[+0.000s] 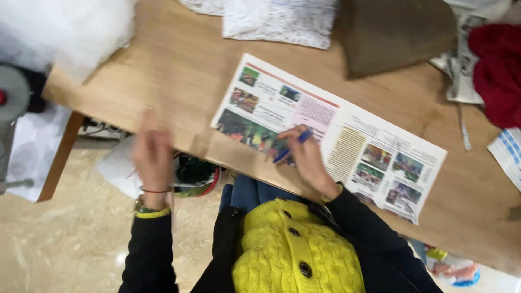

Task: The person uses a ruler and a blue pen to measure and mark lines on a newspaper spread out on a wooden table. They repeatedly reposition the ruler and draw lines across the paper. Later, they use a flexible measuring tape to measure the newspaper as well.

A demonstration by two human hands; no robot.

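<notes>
Head view: right hand (pixel 310 160) rests on the newspaper sheet (pixel 347 135), fingers pinched around a blue pen (pixel 290 146) whose long axis slants from lower left up to the right, tip end toward the photo block. Left hand (pixel 153 157) hovers over the near table edge (pixel 125 103), well apart to the left of the sheet, motion-blurred (fingers look loosely spread, holding nothing, though I cannot tell for sure). Right hand is clearly the nearer to the paper.

- White stuffing (pixel 81 27), far left.
- Patterned cloth (pixel 282 21), far centre.
- Brown felt piece (pixel 396 32), far right.
- Red yarn bundle (pixel 499 70), right edge.
- Wooden table (pixel 173 70).
- Marble floor (pixel 65 244), near left.
</notes>
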